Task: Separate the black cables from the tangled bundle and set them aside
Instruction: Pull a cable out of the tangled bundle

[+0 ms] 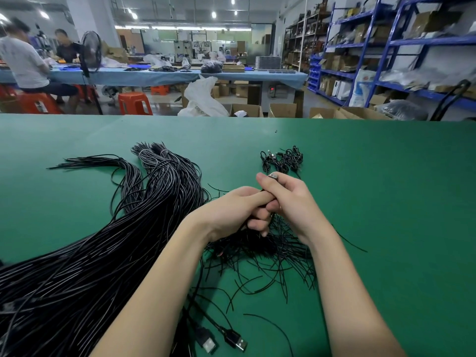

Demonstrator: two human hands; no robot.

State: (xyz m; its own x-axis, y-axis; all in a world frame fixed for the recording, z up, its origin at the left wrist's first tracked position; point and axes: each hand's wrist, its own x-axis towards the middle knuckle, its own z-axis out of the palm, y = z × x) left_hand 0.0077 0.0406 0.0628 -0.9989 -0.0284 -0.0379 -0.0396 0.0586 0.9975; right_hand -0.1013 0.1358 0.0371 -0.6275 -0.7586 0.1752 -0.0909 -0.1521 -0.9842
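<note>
Both hands meet over the centre of the green worktop (360, 176), above a loose tangle of thin black cables (260, 251) that fans out toward the near edge. Right hand (291, 202) is curled, pinching a cable with its metal USB plug (273, 175) poking up between thumb and forefinger. Left hand (239, 210) is also curled, fingers wrapped round the strands just below and touching the right hand; exactly how many strands it holds is hidden by the fingers. Step in hand looks like drawing one cable free of the tangle. To do it well: keep the plug pinch firm, let the left hand act as a loose guide ring, pull the plug end up and away so the cord slides through instead of dragging neighbours along. If it snags, ease back and shake the tangle rather than yank, since thin cords probably knot tighter under tension. The small pile of coiled cables (282, 159) sits just beyond the hands, far right of centre, and is likely the set-aside spot, so the freed cable should go there and stay apart from the tangle. The big bundle of long black cables (103, 240) lies to the left, sweeping from the far centre to the near-left corner; keep the pulled cord clear of it. Two loose USB plugs (224, 342) lie at the near edge between the forearms, and could catch a passing cord.
</note>
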